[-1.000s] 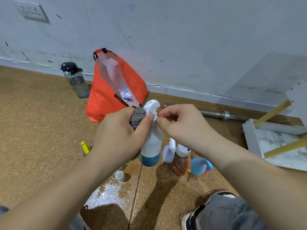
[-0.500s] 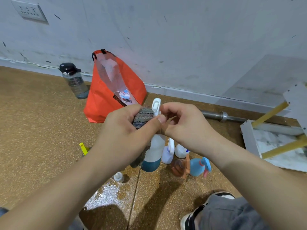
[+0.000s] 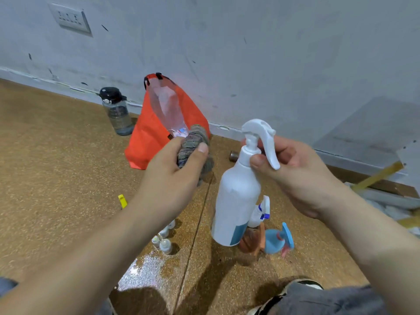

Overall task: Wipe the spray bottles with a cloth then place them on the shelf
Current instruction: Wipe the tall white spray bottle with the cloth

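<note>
Head view: the right grip [image 3: 293, 171] is clenched on the neck of the white spray bottle [image 3: 236, 201], thumb in front and fingers behind, just under the trigger head [image 3: 259, 130]. Holding it that high leaves the whole body bare for wiping. The bottle hangs slightly tilted and appears lifted off the floor [image 3: 56, 178]. The left grip [image 3: 168, 176] grasps the bunched striped cloth [image 3: 193, 142] between thumb and fingers, held just beside the bottle but not touching it. The wad is turned towards the bottle, probably ready for a pass.

Below the held bottle, near the middle of the floor, wait a small white sprayer [image 3: 259, 212], a blue sprayer [image 3: 276, 241] lying on its side and a brownish one [image 3: 248, 239]. They look not yet wiped. A cluster of tiny capped vials [image 3: 164, 243] stands beside a wet patch [image 3: 145, 273] towards the floor's near edge.

At the floor's far edge, against the wall, lean an orange bag [image 3: 147, 142] and a dark-capped water bottle [image 3: 117, 112]. A pale panel with yellow struts [image 3: 410, 160] at the right edge is probably the shelf, within the right arm's reach.
</note>
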The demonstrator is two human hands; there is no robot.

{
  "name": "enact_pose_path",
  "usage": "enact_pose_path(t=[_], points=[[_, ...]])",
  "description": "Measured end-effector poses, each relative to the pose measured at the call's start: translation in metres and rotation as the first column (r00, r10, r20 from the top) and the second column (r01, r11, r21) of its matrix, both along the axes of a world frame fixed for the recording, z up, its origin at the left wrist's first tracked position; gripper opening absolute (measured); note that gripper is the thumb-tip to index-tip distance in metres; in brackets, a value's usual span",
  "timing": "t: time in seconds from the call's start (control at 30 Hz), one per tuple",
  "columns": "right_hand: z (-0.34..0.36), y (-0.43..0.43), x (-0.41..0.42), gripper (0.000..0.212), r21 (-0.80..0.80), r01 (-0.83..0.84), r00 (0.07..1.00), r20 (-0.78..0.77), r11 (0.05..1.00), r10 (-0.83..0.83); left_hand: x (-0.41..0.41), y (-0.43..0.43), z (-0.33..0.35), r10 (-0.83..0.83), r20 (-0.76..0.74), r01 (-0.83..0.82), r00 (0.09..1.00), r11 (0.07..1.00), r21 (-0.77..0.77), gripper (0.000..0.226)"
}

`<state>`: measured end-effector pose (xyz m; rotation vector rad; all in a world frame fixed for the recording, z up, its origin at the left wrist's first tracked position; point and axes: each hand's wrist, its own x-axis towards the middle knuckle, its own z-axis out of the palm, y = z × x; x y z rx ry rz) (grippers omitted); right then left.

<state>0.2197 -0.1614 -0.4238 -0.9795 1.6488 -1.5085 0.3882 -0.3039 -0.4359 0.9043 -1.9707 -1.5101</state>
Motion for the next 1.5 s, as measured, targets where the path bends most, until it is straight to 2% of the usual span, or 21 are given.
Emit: enact_pose_path(t=[0.1,0.17,0.2,0.27,0.37,0.43,0.6,0.67,0.77,0.83,0.9,1.0,1.1,1.2,1.27,1.33,1.43,1.5], points=[[-0.002,-0.003,0.007,0.016,-0.016,-0.019,1.000,0.000,1.000,0.019,0.000,0.013,0.000,-0.178,-0.047,0.184,0.983,0.969,0.167,0.020],[-0.004,-0.005,0.011,0.017,-0.023,-0.007,1.000,0.013,1.000,0.007,-0.006,0.022,-0.004,-0.329,0.001,0.317,0.944,0.911,0.266,0.026],[-0.005,-0.006,0.012,0.017,-0.019,-0.001,1.000,0.001,1.000,0.001,0.003,0.021,-0.013,-0.352,-0.036,0.345,0.935,0.886,0.310,0.034],[-0.008,-0.007,0.015,0.016,-0.008,0.008,0.999,-0.036,1.000,-0.008,0.000,0.015,-0.023,-0.261,-0.022,0.240,0.965,0.847,0.475,0.046],[-0.010,-0.007,0.019,0.017,0.035,0.008,0.994,-0.105,0.999,-0.004,-0.014,0.017,-0.013,-0.174,-0.047,0.167,0.984,0.777,0.607,0.031],[-0.011,-0.008,0.020,0.020,0.076,0.001,0.989,-0.147,0.997,0.010,-0.016,0.021,-0.009,-0.154,-0.023,0.140,0.988,0.817,0.560,0.030],[-0.012,-0.008,0.013,0.019,0.122,0.060,0.983,-0.179,0.991,-0.037,-0.024,0.030,-0.016,-0.140,-0.072,0.158,0.987,0.901,0.404,0.033],[-0.011,-0.006,0.012,0.021,0.142,0.076,0.975,-0.216,0.987,-0.045,-0.020,0.031,-0.016,-0.105,-0.114,0.141,0.988,0.912,0.386,0.033],[-0.010,-0.005,0.015,0.023,0.172,0.069,0.965,-0.260,0.983,-0.022,-0.021,0.026,-0.007,0.073,-0.163,0.004,0.984,0.903,0.430,0.033],[-0.009,-0.006,0.017,0.023,0.189,0.076,0.955,-0.297,0.979,-0.017,-0.019,0.021,-0.002,0.164,-0.138,-0.103,0.977,0.924,0.369,0.036],[-0.010,-0.007,0.016,0.020,0.204,0.085,0.942,-0.334,0.975,-0.012,-0.018,0.021,-0.001,0.201,-0.163,-0.139,0.966,0.935,0.327,0.036],[-0.014,-0.010,0.022,0.022,0.173,0.051,0.949,-0.314,0.984,0.006,-0.017,0.032,0.001,0.087,-0.170,-0.025,0.981,0.941,0.337,0.031],[-0.026,-0.013,0.031,0.031,0.167,0.089,0.898,-0.440,0.982,-0.006,-0.019,0.047,-0.004,-0.032,-0.068,0.053,0.997,0.940,0.336,0.024],[-0.044,-0.015,0.038,0.025,0.205,0.142,0.825,-0.565,0.968,-0.002,-0.015,0.051,-0.008,-0.037,-0.014,0.039,0.999,0.918,0.394,0.028],[-0.052,-0.016,0.037,0.022,0.226,0.168,0.824,-0.567,0.960,-0.010,-0.011,0.051,-0.005,-0.045,-0.019,0.048,0.999,0.900,0.434,0.038],[-0.059,-0.016,0.030,0.016,0.244,0.205,0.844,-0.534,0.948,-0.045,-0.007,0.053,-0.001,-0.087,-0.020,0.087,0.996,0.909,0.408,0.045],[-0.067,-0.016,0.023,0.015,0.293,0.219,0.858,-0.511,0.931,-0.041,0.000,0.054,0.003,-0.127,-0.087,0.152,0.988,0.898,0.413,0.029],[-0.072,-0.017,0.025,0.007,0.324,0.229,0.826,-0.564,0.918,-0.007,0.004,0.042,-0.003,-0.028,-0.056,0.048,0.998,0.914,0.403,0.024]])
